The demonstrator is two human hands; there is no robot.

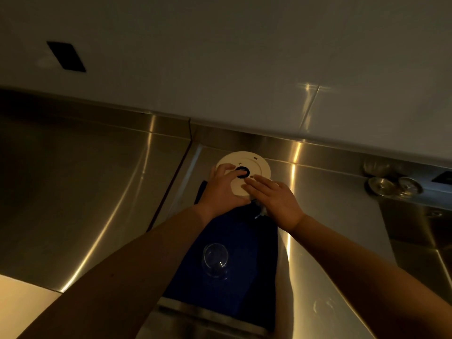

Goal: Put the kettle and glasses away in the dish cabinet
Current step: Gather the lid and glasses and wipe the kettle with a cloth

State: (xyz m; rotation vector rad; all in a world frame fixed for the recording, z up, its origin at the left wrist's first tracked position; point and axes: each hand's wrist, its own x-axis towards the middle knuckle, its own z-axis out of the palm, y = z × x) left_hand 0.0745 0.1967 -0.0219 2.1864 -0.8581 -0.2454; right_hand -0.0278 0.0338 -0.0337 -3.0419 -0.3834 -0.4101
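Note:
The white kettle (256, 165) shows from straight above as a round disc with a black centre, standing at the back of the steel counter. My left hand (220, 192) curls over its left side, fingers by the black centre. My right hand (276, 199) lies flat with its fingers stretched onto the kettle's near right edge. A clear glass (215, 261) stands on a dark blue cloth (252, 243) nearer to me, between my forearms. Something clear glints under my right palm; I cannot tell what it is.
The steel counter (97, 192) runs left, with a raised steel back edge under a white wall (220, 57). Two round tap knobs (395, 187) sit at the right above a sink (420, 241). A pale surface (22, 297) shows at the bottom left.

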